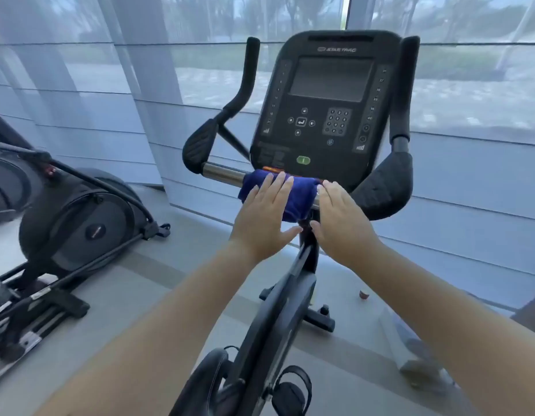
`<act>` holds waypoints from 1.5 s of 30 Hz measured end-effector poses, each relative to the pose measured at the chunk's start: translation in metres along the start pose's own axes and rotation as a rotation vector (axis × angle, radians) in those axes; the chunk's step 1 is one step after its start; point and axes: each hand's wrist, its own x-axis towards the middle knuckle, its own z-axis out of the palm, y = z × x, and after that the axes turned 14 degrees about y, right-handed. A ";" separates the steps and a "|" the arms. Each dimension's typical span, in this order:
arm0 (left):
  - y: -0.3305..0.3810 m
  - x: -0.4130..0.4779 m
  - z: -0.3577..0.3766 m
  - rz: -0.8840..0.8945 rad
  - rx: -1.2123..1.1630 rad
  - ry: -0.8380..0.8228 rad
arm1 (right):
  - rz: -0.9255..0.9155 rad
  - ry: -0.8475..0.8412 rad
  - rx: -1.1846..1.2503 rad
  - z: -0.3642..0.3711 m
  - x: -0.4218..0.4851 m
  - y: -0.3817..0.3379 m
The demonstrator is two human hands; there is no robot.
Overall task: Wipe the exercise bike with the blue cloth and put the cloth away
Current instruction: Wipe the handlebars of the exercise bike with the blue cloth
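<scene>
The black exercise bike (329,94) stands in front of me, its console facing me and its frame running down toward the bottom of the view. A blue cloth (302,193) is draped over the chrome handlebar just below the console. My left hand (260,217) lies flat on the cloth's left part, fingers straight and apart. My right hand (341,223) is flat too, fingers extended, resting at the cloth's right edge over the bar. Neither hand grips the cloth. The cloth's underside is hidden.
An elliptical machine (65,223) stands close on the left. Windows with sheer blinds (110,85) run behind the bike. A small brown object (364,294) lies on the grey floor to the right, near a pale blurred object (416,349). The bike's pedals (290,391) are below.
</scene>
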 end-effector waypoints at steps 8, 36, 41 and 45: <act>-0.044 0.023 0.070 -0.027 -0.086 0.143 | -0.031 0.072 -0.187 0.054 0.032 0.013; -0.049 0.030 0.054 0.100 0.056 0.000 | -0.066 -0.013 -0.130 0.060 0.029 0.022; -0.052 0.058 0.030 0.124 -0.051 -0.033 | -0.032 -0.022 -0.092 0.060 0.028 0.024; -0.050 0.083 0.049 0.279 -0.027 -0.107 | 0.022 -0.040 -0.058 0.059 0.029 0.023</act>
